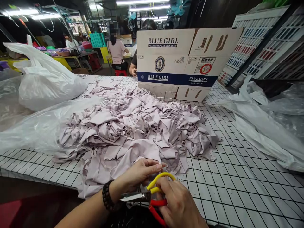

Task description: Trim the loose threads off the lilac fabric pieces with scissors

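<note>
My right hand is closed around scissors with one yellow and one red handle. Their blades point left, just below my left wrist, and look nearly closed. My left hand, with a dark bead bracelet on the wrist, pinches the edge of a pale mauve fabric piece between thumb and fingers. That piece lies at the near side of a large loose heap of the same fabric. My fingertips are close to the yellow handle; the exact spot of the pinch is partly hidden.
A beer carton stands behind the heap on the grid-patterned tablecloth. White plastic bags lie at the left and more plastic bags at the right. Other people sit at tables farther back, and a hand shows beside the carton.
</note>
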`<state>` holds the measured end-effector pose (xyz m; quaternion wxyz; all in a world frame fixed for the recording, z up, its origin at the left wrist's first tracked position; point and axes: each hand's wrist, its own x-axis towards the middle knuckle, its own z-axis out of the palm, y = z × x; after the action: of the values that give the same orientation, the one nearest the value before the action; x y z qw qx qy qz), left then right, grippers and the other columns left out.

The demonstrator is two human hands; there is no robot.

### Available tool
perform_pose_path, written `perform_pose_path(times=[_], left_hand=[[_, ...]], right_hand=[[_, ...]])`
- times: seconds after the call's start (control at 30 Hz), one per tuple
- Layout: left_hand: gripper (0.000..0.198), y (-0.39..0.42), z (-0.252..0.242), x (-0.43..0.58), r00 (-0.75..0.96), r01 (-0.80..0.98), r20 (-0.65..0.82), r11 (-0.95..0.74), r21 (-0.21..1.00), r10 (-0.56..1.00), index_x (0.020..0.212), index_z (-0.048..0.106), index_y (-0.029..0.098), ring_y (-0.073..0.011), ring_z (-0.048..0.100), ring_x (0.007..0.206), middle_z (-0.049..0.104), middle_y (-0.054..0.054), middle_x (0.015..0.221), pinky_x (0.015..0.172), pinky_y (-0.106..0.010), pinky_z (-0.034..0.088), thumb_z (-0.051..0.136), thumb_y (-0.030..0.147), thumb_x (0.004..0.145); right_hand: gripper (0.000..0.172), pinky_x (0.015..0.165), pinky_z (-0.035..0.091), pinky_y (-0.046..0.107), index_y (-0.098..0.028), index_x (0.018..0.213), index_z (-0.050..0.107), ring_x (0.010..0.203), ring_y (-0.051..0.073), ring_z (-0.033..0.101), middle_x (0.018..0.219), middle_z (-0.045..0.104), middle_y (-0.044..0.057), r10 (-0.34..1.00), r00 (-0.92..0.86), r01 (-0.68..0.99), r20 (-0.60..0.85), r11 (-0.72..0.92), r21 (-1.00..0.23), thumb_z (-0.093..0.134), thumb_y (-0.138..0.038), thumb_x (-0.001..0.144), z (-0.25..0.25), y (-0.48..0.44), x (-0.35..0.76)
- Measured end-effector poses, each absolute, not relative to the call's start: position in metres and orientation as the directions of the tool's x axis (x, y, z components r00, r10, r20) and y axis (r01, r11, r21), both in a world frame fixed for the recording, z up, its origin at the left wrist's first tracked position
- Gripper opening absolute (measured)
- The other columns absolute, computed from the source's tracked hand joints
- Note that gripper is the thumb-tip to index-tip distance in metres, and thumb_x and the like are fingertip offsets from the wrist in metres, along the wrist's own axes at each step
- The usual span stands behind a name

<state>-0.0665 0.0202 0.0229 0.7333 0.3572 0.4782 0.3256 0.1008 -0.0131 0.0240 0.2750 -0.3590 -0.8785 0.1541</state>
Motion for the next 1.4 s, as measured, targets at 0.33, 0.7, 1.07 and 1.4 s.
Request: perform_pose_path(times=[0.33, 0.7, 1.07, 1.4], left_hand=[[0.046, 0.013, 0.018, -0.064, 0.276, -0.518, -0.438, 0.516, 0.682, 0.856, 0.093, 0.063, 0.013, -0.0004, 0.030, 0.037, 0.058, 0.005, 0.063, 0.038, -0.017, 0.021, 0.086, 0.036, 0.061], [0.052, 0.006, 0.014, -0.072, 0.178, -0.303, -0.329, 0.370, 0.878, 0.927, 0.072, 0.063, 0.014, -0.0047, 0.028, 0.038, 0.042, 0.006, 0.051, 0.038, -0.020, 0.026, 0.065, 0.067, 0.074], [0.053, 0.016, 0.019, -0.086, -0.178, -0.048, -0.067, 0.059, 0.997, 0.982, 0.067, 0.069, 0.014, -0.0085, 0.051, 0.055, 0.054, -0.014, 0.128, 0.051, -0.026, 0.041, 0.057, 0.063, 0.082], [0.053, 0.027, 0.027, -0.093, -0.162, 0.069, 0.023, -0.012, 0.998, 0.987, 0.064, 0.064, 0.015, -0.0104, 0.048, 0.047, 0.055, -0.002, 0.063, 0.052, -0.025, 0.038, 0.052, 0.061, 0.086]], right_hand=[[0.015, 0.048, 0.041, 0.021, -0.025, 0.082, 0.048, 0.056, 0.013, 0.055, 0.067, 0.060, -0.004, 0.906, -0.397, 0.394, -0.145, 0.025, -0.919, 0.061, -0.021, 0.075, 0.017, -0.011, 0.123], [0.040, 0.059, 0.052, 0.025, -0.024, 0.082, 0.051, 0.066, 0.015, 0.063, 0.081, 0.068, 0.000, 0.961, -0.276, -0.154, -0.023, -0.068, -0.986, 0.084, -0.032, 0.061, -0.010, 0.059, 0.062], [0.034, 0.067, 0.051, 0.024, -0.022, 0.083, 0.052, 0.072, 0.015, 0.062, 0.077, 0.065, -0.001, 0.959, -0.285, -0.130, -0.010, -0.048, -0.990, 0.082, -0.026, 0.067, -0.004, 0.060, 0.050], [0.037, 0.048, 0.041, 0.022, -0.026, 0.077, 0.045, 0.052, 0.013, 0.048, 0.060, 0.051, -0.006, 0.993, -0.117, 0.392, -0.032, 0.016, -0.920, 0.075, -0.047, 0.069, 0.037, 0.056, 0.110]])
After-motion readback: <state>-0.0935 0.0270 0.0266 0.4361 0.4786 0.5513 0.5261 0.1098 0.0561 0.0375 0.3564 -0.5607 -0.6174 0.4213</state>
